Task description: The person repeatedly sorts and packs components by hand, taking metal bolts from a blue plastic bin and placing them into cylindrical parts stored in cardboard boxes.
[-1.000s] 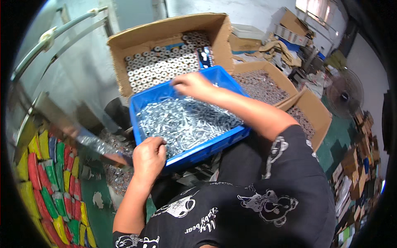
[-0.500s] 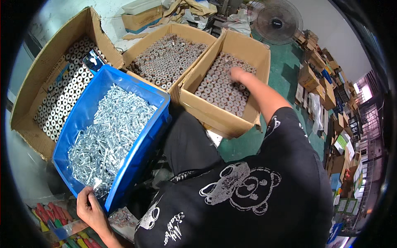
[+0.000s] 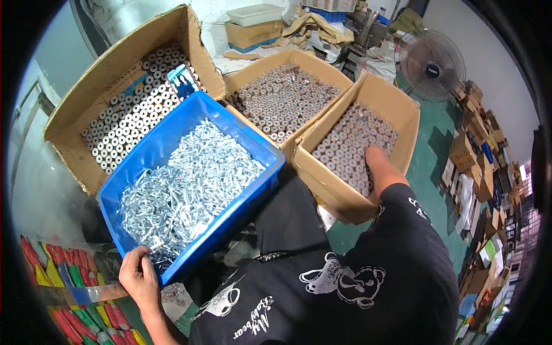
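Observation:
My left hand [image 3: 140,279] is at the near corner of a blue plastic bin [image 3: 267,164], its bent fingers pressed together at the rim. What they pinch, if anything, is too small to make out. Shiny metal pins, like bolts or sleeves, fill the bin [image 3: 190,184] in a loose heap. My right hand [image 3: 375,154] reaches down into the right cardboard box [image 3: 397,100], near its right wall. Its fingers are hidden among upright, grey-brown ringed cylinders [image 3: 339,146] standing in rows there.
A middle cardboard box [image 3: 241,80] holds similar cylinders; the left box [image 3: 75,123] holds pale-ended ones and a small blue-white packet [image 3: 184,79]. A fan [image 3: 430,66] stands far right. Red, yellow and green handles [image 3: 63,267] lie lower left. Cartons [image 3: 477,155] line the right.
My right hand has shifted from the far middle of the right box toward its near right side. The whole view has swung, moving the scene right and down. My left hand stays at the bin's corner.

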`<state>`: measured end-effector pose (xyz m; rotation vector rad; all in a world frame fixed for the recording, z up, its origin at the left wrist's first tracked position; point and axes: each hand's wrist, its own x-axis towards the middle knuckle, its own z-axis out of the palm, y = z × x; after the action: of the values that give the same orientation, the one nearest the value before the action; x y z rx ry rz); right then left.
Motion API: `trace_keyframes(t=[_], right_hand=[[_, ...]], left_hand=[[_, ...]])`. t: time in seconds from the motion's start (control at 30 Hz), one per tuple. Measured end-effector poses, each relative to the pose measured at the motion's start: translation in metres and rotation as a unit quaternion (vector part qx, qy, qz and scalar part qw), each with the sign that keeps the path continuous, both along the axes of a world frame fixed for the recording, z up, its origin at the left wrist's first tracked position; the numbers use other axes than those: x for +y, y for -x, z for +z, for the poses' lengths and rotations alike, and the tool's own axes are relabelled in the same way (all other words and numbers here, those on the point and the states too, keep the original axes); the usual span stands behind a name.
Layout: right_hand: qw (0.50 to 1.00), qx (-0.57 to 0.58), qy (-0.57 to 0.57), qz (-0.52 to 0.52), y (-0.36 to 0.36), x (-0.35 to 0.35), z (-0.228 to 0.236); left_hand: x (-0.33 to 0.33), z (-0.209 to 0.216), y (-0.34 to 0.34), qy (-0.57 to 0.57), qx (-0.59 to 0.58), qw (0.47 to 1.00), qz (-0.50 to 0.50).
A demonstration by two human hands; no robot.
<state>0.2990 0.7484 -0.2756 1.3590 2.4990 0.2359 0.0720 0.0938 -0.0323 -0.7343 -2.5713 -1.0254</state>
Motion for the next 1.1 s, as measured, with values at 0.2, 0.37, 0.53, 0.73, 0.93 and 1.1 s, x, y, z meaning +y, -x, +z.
trace_keyframes(t=[0.2, 0.37, 0.53, 0.73, 0.93, 1.1], right_hand=[[0.997, -0.028, 0.051, -0.057, -0.015, 0.019, 0.003], [0.599, 0.461, 0.649, -0.083, 0.021, 0.025, 0.112], [0.749, 0.443, 0.487, 0.072, 0.145, 0.020, 0.203], [0.974, 0.219, 0.026, 0.054, 0.253, 0.074, 0.098], [0.994, 0.024, 0.009, 0.103, 0.241, 0.101, 0.076], [0.992, 0.054, -0.043, 0.103, 0.258, 0.071, 0.081]], left_hand=[[0.006, 0.003, 0.005, -0.002, 0.004, 1.000, -0.022], [0.003, 0.006, 0.001, 0.002, -0.020, 1.000, 0.015], [0.002, 0.003, 0.006, 0.011, -0.017, 1.000, 0.007], [0.006, 0.008, 0.008, 0.020, 0.006, 1.000, 0.019], [0.006, 0.012, 0.004, 0.032, 0.006, 0.999, 0.019], [0.000, 0.011, 0.006, 0.038, -0.010, 0.999, 0.023]])
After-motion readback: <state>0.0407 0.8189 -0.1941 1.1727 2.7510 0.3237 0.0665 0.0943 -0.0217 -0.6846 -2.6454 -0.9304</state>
